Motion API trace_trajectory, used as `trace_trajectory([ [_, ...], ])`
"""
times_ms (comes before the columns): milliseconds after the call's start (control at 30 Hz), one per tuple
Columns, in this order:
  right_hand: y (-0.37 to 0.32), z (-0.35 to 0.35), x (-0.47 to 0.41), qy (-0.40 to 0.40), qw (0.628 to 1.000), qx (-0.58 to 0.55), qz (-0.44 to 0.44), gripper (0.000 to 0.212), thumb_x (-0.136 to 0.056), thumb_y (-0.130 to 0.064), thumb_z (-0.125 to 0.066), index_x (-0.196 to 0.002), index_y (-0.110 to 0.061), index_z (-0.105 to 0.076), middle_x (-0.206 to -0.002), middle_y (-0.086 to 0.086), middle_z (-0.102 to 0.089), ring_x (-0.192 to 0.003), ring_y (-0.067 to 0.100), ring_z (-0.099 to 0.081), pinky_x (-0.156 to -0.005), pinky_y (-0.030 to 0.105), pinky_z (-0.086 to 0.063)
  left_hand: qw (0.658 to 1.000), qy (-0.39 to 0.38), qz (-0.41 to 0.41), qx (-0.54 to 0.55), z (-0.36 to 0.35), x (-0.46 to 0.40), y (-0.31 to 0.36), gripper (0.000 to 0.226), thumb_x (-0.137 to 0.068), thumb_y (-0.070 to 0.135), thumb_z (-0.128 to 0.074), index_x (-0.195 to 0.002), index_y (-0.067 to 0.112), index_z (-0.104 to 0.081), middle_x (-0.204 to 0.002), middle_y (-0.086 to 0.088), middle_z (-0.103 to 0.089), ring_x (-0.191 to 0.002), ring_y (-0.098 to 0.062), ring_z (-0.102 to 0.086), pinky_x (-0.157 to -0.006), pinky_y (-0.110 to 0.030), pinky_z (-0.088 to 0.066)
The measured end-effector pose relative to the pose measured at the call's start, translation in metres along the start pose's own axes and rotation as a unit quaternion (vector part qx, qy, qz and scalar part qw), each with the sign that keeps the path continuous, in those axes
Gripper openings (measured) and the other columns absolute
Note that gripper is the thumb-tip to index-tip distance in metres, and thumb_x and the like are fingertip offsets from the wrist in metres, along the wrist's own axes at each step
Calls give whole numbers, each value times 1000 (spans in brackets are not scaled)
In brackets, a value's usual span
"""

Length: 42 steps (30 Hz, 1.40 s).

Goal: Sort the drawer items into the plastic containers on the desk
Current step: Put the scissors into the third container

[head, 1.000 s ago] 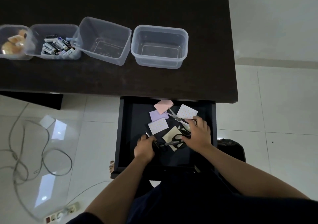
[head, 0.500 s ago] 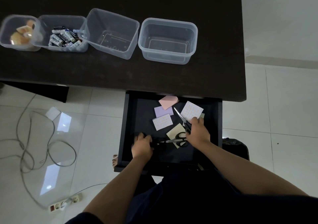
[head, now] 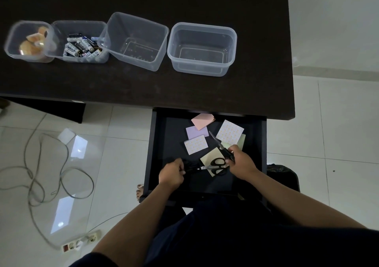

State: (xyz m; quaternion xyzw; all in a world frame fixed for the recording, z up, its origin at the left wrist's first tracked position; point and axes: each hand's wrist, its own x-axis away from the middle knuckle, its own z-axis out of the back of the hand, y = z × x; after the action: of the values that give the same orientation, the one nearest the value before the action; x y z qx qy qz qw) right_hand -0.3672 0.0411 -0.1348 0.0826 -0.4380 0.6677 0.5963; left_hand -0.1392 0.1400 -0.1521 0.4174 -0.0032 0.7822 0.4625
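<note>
The open black drawer [head: 151,154] holds several sticky note pads [head: 195,144] in pink, purple, yellow and patterned white. Black-handled scissors [head: 219,165] lie across a yellow pad, blades pointing left. My left hand [head: 172,173] grips their left end. My right hand [head: 241,164] grips a second pair of scissors [head: 217,142], whose blades point up and left over the pads. On the dark desk [head: 143,90] stands a row of clear plastic containers: one with tape rolls [head: 28,41], one with batteries [head: 82,45], and two empty, the tilted one [head: 135,41] and the rightmost [head: 202,49].
Grey cables [head: 41,176] and a power strip [head: 81,242] lie on the white tiled floor at the left. A black chair edge [head: 285,174] shows right of the drawer. My bare toes [head: 140,191] show beside the drawer's front left corner.
My right hand has closed on the second scissors' handle and drawn back a little, so their blades show. My left hand stays on the end of the lying scissors. The view shifted.
</note>
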Motion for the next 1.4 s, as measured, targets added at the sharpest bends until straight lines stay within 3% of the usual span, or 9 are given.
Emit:
trace_trajectory([
  [100, 2, 0, -1, -20, 999, 22, 28, 29, -88, -13, -60, -116, -9, -53, -105, 5, -62, -99, 23, -59, -83, 32, -48, 999, -8, -5, 41, 1, 1, 2, 15, -85, 8, -54, -83, 21, -47, -79, 3, -59, -77, -21, -59, -66, -30, -45],
  [200, 1, -7, -3, -35, 997, 56, 49, 17, -86, -17, -63, -98, -5, -61, -92, 2, -54, -88, 23, -58, -73, 30, -45, 995, -15, -3, 97, 0, 3, 3, 15, -86, 4, -53, -86, 19, -48, -74, 5, -54, -70, -16, -54, -63, -28, -45],
  [300, -3, -17, -4, -25, 996, 62, 61, 17, -86, -20, -66, -98, -9, -62, -92, -4, -44, -83, 17, -53, -71, 26, -42, 989, -24, 1, 147, 1, 6, 4, 16, -85, 0, -51, -90, 15, -49, -73, 5, -49, -65, -7, -48, -58, -19, -40],
  [433, -4, -28, 0, 17, 994, 89, 60, 44, -79, -33, -72, -118, -18, -55, -112, 0, -46, -103, 20, -52, -84, 34, -50, 985, -20, 7, 172, 2, 8, 5, 17, -84, -1, -51, -90, 14, -50, -71, 5, -49, -66, -9, -48, -58, -17, -39],
  [533, -4, -32, 2, 39, 978, 185, 91, 62, -77, -47, -69, -129, -21, -47, -123, 1, -44, -118, 22, -41, -102, 37, -37, 983, -10, 10, 181, 3, 10, 3, 16, -83, -1, -52, -89, 14, -51, -72, 4, -51, -72, -14, -52, -60, -17, -40],
  [633, -1, -34, 0, 22, 968, 229, 101, 66, -74, -51, -70, -129, -23, -46, -125, -1, -41, -120, 21, -38, -105, 37, -31, 983, -6, 13, 185, 4, 12, 1, 16, -83, -1, -53, -89, 13, -53, -72, 2, -54, -74, -15, -55, -62, -14, -41],
  [800, -5, -37, -4, 35, 969, 229, 80, 57, -70, -49, -74, -112, -16, -56, -117, 1, -43, -113, 22, -41, -99, 35, -37, 985, 5, 11, 174, 6, 16, 1, 13, -84, 3, -59, -90, 13, -54, -70, 8, -54, -69, -8, -54, -60, -11, -40],
  [1133, -12, -36, 6, 24, 978, 206, 28, 52, -66, -37, -69, -106, -19, -42, -104, 2, -57, -101, 26, -51, -79, 36, -42, 987, 4, -4, 163, 11, 24, 1, 12, -84, 6, -62, -92, 12, -56, -71, 7, -55, -71, -12, -56, -61, -12, -41],
  [1400, -26, -34, 36, 96, 994, 44, -5, 45, -66, -37, -73, -95, -27, -40, -102, -5, -52, -81, 20, -56, -61, 30, -46, 982, 22, -64, 176, 41, 32, -11, 14, -83, 11, -66, -90, 16, -55, -74, 9, -56, -70, -6, -55, -59, -4, -40],
])
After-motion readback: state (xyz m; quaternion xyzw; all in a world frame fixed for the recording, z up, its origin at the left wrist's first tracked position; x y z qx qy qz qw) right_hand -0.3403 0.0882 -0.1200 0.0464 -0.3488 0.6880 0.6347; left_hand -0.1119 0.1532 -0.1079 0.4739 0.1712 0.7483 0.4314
